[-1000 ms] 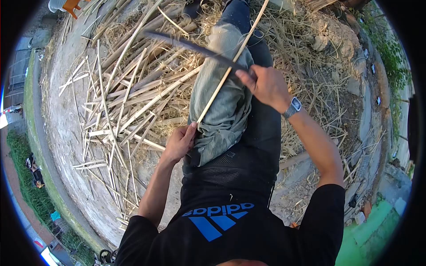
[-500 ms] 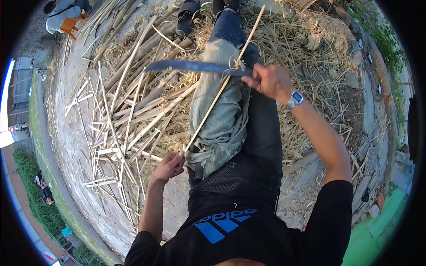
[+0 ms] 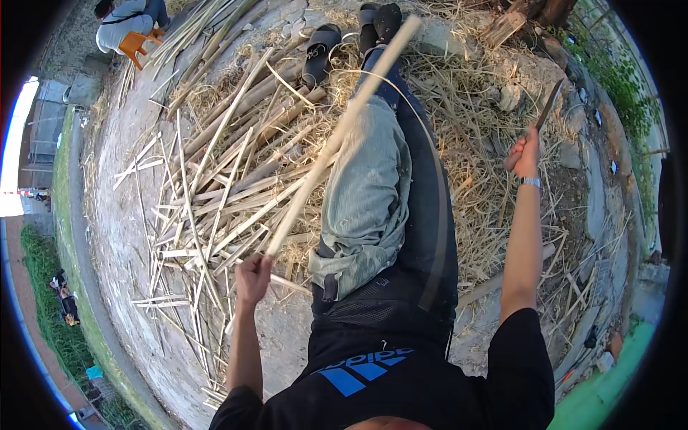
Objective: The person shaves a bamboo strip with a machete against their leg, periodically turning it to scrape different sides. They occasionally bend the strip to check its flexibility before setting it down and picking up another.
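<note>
My left hand [image 3: 254, 278] is closed around the lower end of a long pale bamboo strip [image 3: 322, 154]. The strip slants up over my leg and is blurred toward its upper end. Out to the right, my right hand [image 3: 527, 154] grips a long knife [image 3: 550, 105], its blade pointing up and away from the strip. A grey-green cloth [image 3: 369, 183] covers one of my outstretched legs. One thin, blurred shaving [image 3: 437, 172] curves from near the strip down across my dark trousers.
Split bamboo strips [image 3: 222, 208] and poles lie heaped on the left. Curled shavings [image 3: 473, 186] cover the ground to the right, near rubble [image 3: 523, 86]. A dark sandal [image 3: 322, 54] lies by my feet. At the upper left, a person sits on an orange chair [image 3: 136, 46].
My right hand has swung the knife off the bamboo strip, out to the right. My left hand has shifted slightly left and down, still holding the strip. The thin shaving now arcs over my legs.
</note>
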`<state>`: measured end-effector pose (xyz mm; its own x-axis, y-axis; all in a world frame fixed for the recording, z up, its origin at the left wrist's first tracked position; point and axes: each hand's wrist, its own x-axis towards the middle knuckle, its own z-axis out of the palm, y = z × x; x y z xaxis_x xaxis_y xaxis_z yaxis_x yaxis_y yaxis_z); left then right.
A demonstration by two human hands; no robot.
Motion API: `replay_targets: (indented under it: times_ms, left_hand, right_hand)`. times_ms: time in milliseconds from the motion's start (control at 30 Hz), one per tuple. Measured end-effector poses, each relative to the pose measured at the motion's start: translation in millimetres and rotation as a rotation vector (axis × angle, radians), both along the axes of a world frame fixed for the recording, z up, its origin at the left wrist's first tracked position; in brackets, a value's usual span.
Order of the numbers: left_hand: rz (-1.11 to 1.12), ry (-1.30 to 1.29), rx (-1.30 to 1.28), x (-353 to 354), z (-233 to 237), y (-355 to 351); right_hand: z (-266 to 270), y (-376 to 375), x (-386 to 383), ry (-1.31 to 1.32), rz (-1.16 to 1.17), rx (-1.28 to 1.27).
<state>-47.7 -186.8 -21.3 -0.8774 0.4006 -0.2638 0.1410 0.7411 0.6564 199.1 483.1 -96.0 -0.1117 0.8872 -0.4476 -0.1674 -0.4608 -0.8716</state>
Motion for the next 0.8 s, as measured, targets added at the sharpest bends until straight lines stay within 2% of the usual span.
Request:
replay_targets:
  times_ms: [33,67,100,133,167,233,267,333,400,467,533,567,633,667,700,767,800]
  left_hand:
    - [0.025,0.16,0.038,-23,-6,-2]
    - [0.077,0.378,0.08,-38,24,23]
    - [0.093,0.622,0.199,-71,25,21]
    - [0.166,0.78,0.3,-93,46,32]
    - [0.229,0.879,0.547,-110,72,53]
    - [0.297,1.035,0.609,-134,127,82]
    - [0.249,0.99,0.709,-138,152,98]
    - [0.141,0.855,0.902,-132,183,134]
    - [0.03,0.657,1.07,-103,183,168]
    - [-0.082,0.485,1.214,-66,165,207]
    - [-0.153,0.286,1.366,-16,127,237]
    - [-0.167,0.129,1.449,3,101,246]
    - [-0.115,-0.157,1.521,38,60,254]
    - [-0.077,-0.207,1.547,48,40,256]
    - [-0.042,-0.256,1.572,58,27,257]
    - [0.082,-0.528,1.463,86,17,255]
    - [0.181,-0.808,1.36,96,25,251]
  right_hand:
    - [-4,-19,3,-0.031,0.027,0.023]
    - [-7,-38,4,-0.06,0.054,0.048]
    - [-5,-57,4,-0.053,0.086,0.009]
    - [-4,-78,2,-0.048,0.118,-0.034]
    - [1,-99,-4,-0.036,0.126,-0.032]
    - [20,-142,-18,0.003,0.201,0.03]
    - [35,-160,-26,0.011,0.211,0.028]
    - [76,-195,-43,0.076,0.414,0.099]
    - [112,-225,-62,0.095,0.477,0.116]
    - [140,-250,-81,0.117,0.523,0.144]
    - [157,-273,-88,0.32,0.519,0.146]
    - [160,-278,-91,0.31,0.513,0.14]
    - [162,-280,-98,0.379,0.486,0.169]
    - [158,-280,-103,0.412,0.371,0.158]
    - [147,-275,-105,0.399,0.372,0.154]
    - [123,-259,-106,0.336,0.141,0.172]
    - [118,-250,-106,0.385,0.082,0.176]
